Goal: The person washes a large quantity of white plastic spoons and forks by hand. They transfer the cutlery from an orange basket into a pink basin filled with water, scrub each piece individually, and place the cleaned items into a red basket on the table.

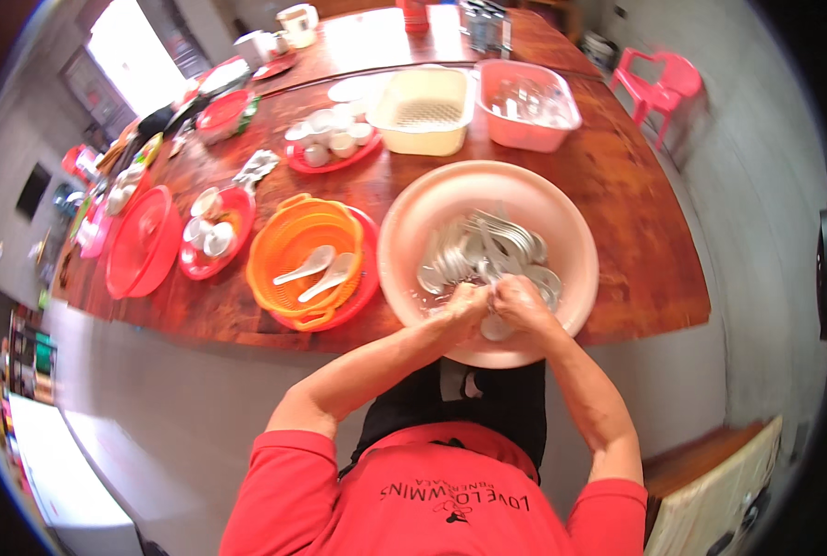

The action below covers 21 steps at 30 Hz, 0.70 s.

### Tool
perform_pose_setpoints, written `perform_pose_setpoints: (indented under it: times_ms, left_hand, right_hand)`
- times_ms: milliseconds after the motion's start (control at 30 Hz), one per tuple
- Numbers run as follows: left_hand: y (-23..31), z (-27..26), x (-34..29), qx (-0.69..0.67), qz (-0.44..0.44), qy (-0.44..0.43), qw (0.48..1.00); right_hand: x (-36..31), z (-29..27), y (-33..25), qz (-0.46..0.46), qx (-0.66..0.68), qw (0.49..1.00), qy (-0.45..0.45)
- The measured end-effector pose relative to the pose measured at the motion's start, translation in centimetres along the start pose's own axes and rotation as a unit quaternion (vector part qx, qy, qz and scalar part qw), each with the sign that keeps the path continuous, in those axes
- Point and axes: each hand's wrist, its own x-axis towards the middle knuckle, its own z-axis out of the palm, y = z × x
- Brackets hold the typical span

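A large pale pink basin sits at the table's near edge, holding many whitish soup spoons piled together, with water at the bottom. Inside its near half, my left hand and my right hand meet with fingers closed. A pale spoon shows between them, its outline partly covered by my fingers. To the left stands an orange colander with two white soup spoons lying in it. A red tray shows beneath the colander.
Behind the basin are a cream basket and a pink tub of clear glassware. Red plates with white cups stand farther left, near a red basin. A pink chair is beyond the table at right.
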Motion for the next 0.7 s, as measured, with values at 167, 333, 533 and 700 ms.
perform_pose_setpoints:
  times_ms: [167, 333, 533, 700]
  left_hand:
    - [-0.2, -0.4, -0.1, -0.004, 0.144, 0.009, 0.990]
    - [-2.1, -0.7, 1.9, 0.032, 0.216, -0.068, 0.973]
    - [0.9, -0.3, -0.6, -0.039, -0.009, -0.056, 0.998]
    - [-0.2, 0.1, 1.1, -0.090, 0.074, 0.048, 0.992]
  right_hand:
    - [-0.8, -2.1, -2.1, 0.047, 0.254, 0.965, -0.045]
    - [0.3, -1.4, -0.7, -0.051, -0.194, 0.958, 0.205]
    - [0.8, -1.0, -0.5, 0.070, -0.004, 0.994, 0.085]
    - [-1.6, -3.9, -5.0, 0.044, 0.333, 0.941, -0.023]
